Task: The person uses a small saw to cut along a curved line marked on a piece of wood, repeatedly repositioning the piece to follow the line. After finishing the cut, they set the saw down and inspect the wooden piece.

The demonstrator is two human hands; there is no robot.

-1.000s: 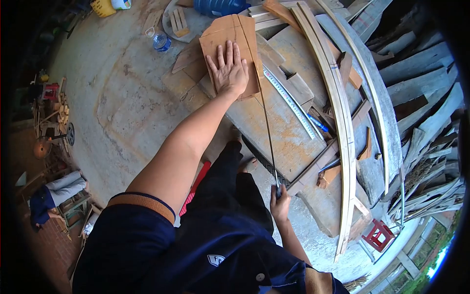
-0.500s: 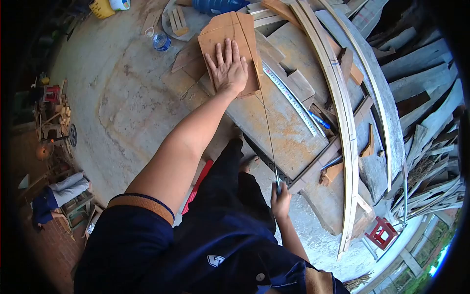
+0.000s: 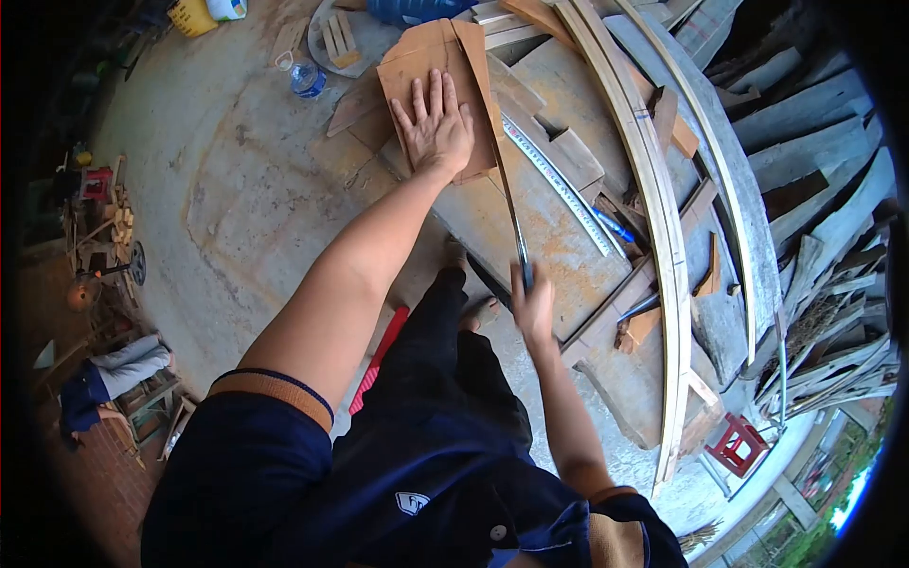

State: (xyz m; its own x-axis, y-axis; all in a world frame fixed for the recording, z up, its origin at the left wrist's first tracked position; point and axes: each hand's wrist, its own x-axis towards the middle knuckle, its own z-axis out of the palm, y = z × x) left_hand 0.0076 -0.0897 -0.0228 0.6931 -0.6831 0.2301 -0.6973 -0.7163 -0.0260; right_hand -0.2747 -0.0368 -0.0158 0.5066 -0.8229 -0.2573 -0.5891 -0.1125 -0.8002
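My left hand (image 3: 436,133) lies flat on a reddish-brown wooden block (image 3: 417,59), its fingers spread. A cut runs lengthwise near the block's right side. My right hand (image 3: 536,305) is wrapped round the handle of a hand saw, nearer to my body. The long thin saw blade (image 3: 515,220) reaches from that hand up to the block's near right edge, in line with the cut. Its far end is hidden at the wood. Beneath the block is a worn worktop (image 3: 483,216) dusted with sawdust.
Right of the block lie a measuring tape (image 3: 554,180) and a blue pen (image 3: 615,225). Long pale wooden strips (image 3: 653,180) cross the worktop beside offcuts. A water bottle (image 3: 307,79) stands on the floor beyond. A red stool (image 3: 739,445) is at lower right.
My right hand has pushed the saw forward, away from my body, so less blade shows on the near side. My left hand stays flat on the block.
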